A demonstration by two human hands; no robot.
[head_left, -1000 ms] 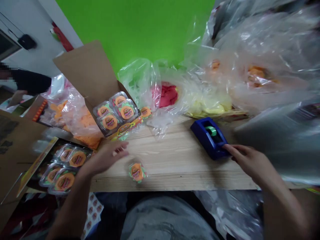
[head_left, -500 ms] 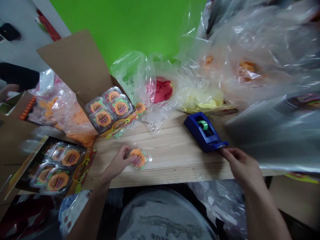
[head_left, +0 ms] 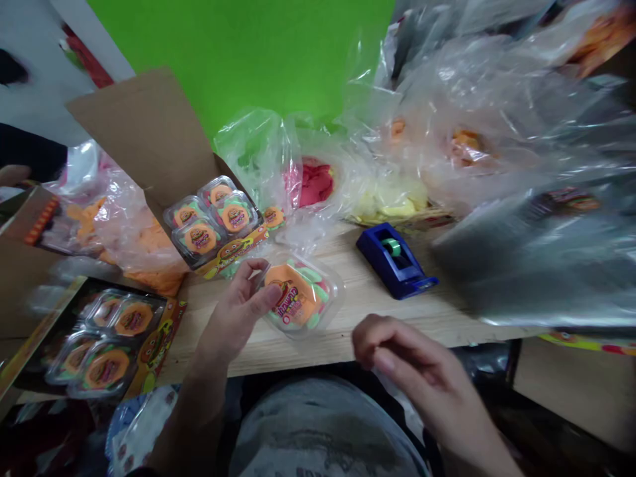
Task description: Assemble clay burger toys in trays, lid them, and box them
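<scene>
My left hand (head_left: 238, 311) grips a clear plastic clamshell pack (head_left: 303, 298) by its left side, thumb on top. Inside the pack are an orange burger-shaped piece with a printed label and green and red parts. To its right, my right hand (head_left: 402, 358) hovers near the table's front edge, fingers curled and pinched together. Whatever lies between those fingertips is too small or hidden to make out. Beyond that hand, a blue tape dispenser (head_left: 395, 262) with a green roll stands on the wooden table (head_left: 342, 331).
Two display boxes of burger packs stand left: an upright-lidded box (head_left: 233, 252) and a nearer box (head_left: 159, 344). Clear bags with red pieces (head_left: 317, 184) and yellow pieces (head_left: 392, 202) lie behind. A large silvery bag (head_left: 517, 265) covers the right side. Part of another person's hand (head_left: 14, 175) shows far left.
My right hand has left the tape dispenser's cutting end and come left toward the pack. My left hand has lifted the pack off the table, closer to me.
</scene>
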